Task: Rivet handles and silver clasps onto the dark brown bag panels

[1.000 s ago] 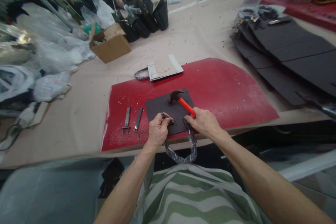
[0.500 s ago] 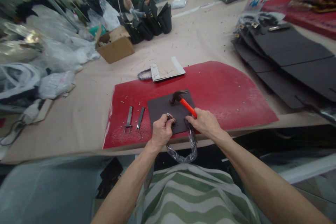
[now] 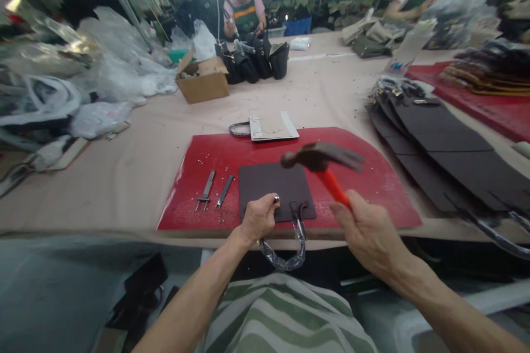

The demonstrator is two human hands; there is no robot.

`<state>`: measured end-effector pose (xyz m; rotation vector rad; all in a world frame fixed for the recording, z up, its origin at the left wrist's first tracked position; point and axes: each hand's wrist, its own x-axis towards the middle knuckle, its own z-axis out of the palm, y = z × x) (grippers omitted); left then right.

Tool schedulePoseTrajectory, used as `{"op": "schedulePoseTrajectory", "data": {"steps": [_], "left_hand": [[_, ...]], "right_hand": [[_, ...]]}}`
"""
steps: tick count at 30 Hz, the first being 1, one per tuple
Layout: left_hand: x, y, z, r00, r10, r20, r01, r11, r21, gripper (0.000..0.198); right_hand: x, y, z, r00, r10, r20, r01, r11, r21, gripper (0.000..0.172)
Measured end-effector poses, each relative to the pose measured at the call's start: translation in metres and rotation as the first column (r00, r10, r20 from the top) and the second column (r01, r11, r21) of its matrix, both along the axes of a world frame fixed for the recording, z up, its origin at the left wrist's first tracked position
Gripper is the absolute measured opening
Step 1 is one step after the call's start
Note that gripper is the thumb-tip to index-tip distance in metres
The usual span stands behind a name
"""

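A dark brown leather panel (image 3: 273,185) lies on a red cutting mat (image 3: 356,176) near the table's front edge. A plastic-wrapped handle strap (image 3: 290,253) hangs from the panel over the edge. My left hand (image 3: 259,218) is closed round a small metal punch (image 3: 276,197) stood upright on the panel's near left corner. My right hand (image 3: 366,229) grips the orange handle of a claw hammer (image 3: 321,157), raised above the mat to the right of the panel and blurred by motion.
Two metal pronged tools (image 3: 215,192) lie on the mat left of the panel. Card pieces (image 3: 273,126) sit behind the mat. Dark leather panels (image 3: 447,149) are stacked at right. A cardboard box (image 3: 202,80), black bags (image 3: 256,63) and other people are at the far end.
My right hand has lifted the hammer off the panel and swung it up and to the right. My left hand stays on the punch. The view has tilted upward.
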<state>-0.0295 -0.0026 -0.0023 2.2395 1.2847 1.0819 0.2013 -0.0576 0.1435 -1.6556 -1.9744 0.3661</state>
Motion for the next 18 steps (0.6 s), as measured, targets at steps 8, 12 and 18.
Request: {"op": "schedulePoseTrajectory", "data": {"steps": [8, 12, 18], "left_hand": [[-0.001, 0.001, -0.004, 1.000, -0.001, 0.024, 0.001, 1.000, -0.005, 0.015], [-0.001, 0.001, -0.005, 1.000, 0.011, 0.004, -0.011, 1.000, -0.012, 0.018], [-0.001, 0.000, -0.003, 0.999, -0.007, 0.050, 0.007, 1.000, -0.003, 0.017]], "right_hand": [[-0.008, -0.008, 0.011, 0.998, -0.025, 0.060, 0.012, 0.976, 0.218, 0.031], [-0.008, -0.009, 0.008, 0.964, 0.097, 0.247, -0.124, 0.988, 0.096, 0.028], [-0.005, -0.013, 0.000, 0.970, -0.020, 0.242, 0.012, 0.999, 0.033, 0.029]]}}
